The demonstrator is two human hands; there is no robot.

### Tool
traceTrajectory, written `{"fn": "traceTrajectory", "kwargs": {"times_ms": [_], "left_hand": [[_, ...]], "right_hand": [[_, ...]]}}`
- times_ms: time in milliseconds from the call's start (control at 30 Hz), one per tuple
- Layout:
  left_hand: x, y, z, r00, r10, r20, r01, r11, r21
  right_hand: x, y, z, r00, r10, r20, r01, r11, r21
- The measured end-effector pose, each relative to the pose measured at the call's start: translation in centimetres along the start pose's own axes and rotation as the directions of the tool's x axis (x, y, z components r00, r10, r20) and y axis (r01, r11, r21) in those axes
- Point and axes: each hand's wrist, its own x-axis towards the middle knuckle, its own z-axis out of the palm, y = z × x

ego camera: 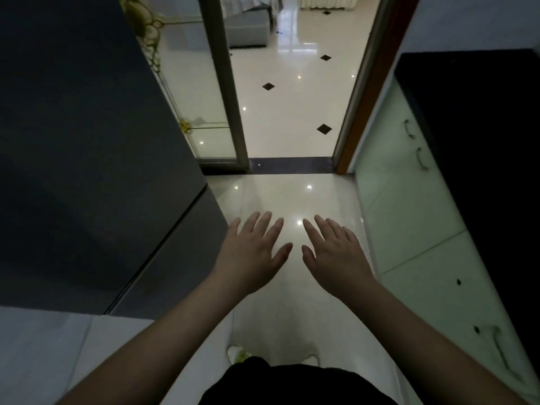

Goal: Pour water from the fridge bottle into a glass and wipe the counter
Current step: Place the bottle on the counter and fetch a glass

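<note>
I see both bare arms stretched forward over the glossy pale floor tiles [292,200], palms down. The left hand [253,252] and right hand [336,255] lie side by side, fingers straight and spread, holding nothing. The tall dark grey fridge [87,141] stands closed at left; the black counter [473,141] runs along the right.

Bare forearms, black top [298,384]

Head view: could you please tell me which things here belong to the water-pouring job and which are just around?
Job: fridge, closed; dark counter; left hand and right hand, both empty.
Around: cabinet doors, glass sliding door, tiled floor.
</note>
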Motion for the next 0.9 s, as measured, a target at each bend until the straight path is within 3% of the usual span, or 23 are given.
{"fn": "traceTrajectory", "kwargs": {"times_ms": [333,667,900], "left_hand": [[4.2,7.0,0.7,0.988,0.14,0.057,-0.141,0.99,0.011],[14.1,6.7,0.4,0.947,0.316,0.06,-0.318,0.948,0.022],[21.2,4.5,-2.5,0.896,0.443,-0.005,-0.443,0.895,0.051]], "right_hand": [[-2.1,6.2,-0.1,0.985,0.169,-0.026,-0.168,0.986,0.021],[3.3,9.3,-1.8,0.904,0.402,-0.145,-0.404,0.915,0.012],[8.6,9.8,-3.8,0.86,0.491,-0.139,-0.494,0.869,0.015]]}}
